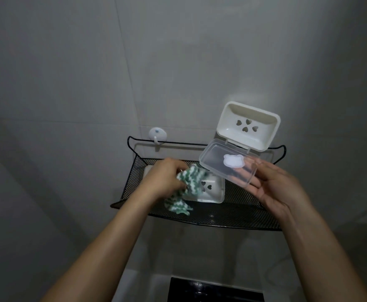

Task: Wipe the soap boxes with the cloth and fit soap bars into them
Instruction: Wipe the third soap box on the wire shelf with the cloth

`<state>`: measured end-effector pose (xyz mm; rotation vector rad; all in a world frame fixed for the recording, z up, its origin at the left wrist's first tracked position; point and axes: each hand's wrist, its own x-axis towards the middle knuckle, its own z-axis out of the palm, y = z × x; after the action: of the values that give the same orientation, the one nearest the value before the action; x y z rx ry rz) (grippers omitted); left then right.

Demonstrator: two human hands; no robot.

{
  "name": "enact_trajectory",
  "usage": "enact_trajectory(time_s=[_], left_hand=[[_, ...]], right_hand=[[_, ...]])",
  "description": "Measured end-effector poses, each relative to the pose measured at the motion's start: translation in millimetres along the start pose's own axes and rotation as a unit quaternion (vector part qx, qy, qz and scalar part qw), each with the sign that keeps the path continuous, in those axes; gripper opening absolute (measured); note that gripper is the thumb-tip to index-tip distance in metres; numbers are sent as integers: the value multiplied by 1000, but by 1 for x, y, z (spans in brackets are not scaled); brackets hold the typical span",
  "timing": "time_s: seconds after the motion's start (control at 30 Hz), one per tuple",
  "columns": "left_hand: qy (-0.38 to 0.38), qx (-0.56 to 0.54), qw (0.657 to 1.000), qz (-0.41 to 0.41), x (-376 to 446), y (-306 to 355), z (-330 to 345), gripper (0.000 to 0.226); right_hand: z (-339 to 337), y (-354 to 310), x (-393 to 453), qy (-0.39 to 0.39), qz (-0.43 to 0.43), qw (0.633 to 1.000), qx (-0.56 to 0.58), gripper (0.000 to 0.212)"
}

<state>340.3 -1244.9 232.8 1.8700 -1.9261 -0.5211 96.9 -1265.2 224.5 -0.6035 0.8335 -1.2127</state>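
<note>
Cloth (pixel 183 186) bunched in left grip (pixel 167 178); right grip (pixel 274 188) holds open soap box (pixel 241 138).

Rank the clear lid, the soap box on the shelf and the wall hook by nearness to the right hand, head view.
1. Clear lid: held in the right hand.
2. Soap box on the shelf: to its left.
3. Wall hook: far left, on the wall.
</note>
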Motion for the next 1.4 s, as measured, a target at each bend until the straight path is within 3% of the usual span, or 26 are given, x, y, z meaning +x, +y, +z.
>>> enact_trajectory(time_s=[0.1, 0.2, 0.33, 0.47, 0.53, 0.7, 0.83, 0.93, 1.2, 1.3, 1.4], left_hand=[[-20, 8, 1000, -2, -2, -1, 4, 48], [5, -152, 988, -19, -7, 2, 3, 45], [-38, -457, 886, -74, -14, 20, 7, 26], [-9, -604, 790, -110, -9, 28, 12, 14], [-10, -624, 774, -109, -3, 25, 7, 10], [-7, -584, 807, -88, 13, 7, -13, 9], [14, -495, 864, -88, 29, -13, -29, 13], [15, -431, 899, -77, 41, -22, -41, 13], [10, -391, 919, -42, 60, -20, -68, 21], [22, -420, 907, -25, 55, -23, -72, 27], [70, -456, 886, -50, 39, -33, -71, 33]], right_hand=[[4, 2, -3, -6, -1, 1000, 12, 22], [8, 6, -5, -12, -1, 1000, 23, 22], [15, 15, -4, -19, 3, 999, 36, 23], [23, 22, -5, -38, 11, 998, 38, 25], [24, 24, -7, -48, 21, 998, 22, 29], [15, 26, -8, -42, 45, 998, -6, 26], [12, 24, -8, -9, 29, 999, -31, 43], [15, 20, -8, -9, 28, 998, -55, 41], [35, 24, -3, -10, 33, 989, -145, 26], [44, 25, -2, 5, 18, 992, -127, 10], [53, 26, -2, 11, -3, 994, -105, 10]])
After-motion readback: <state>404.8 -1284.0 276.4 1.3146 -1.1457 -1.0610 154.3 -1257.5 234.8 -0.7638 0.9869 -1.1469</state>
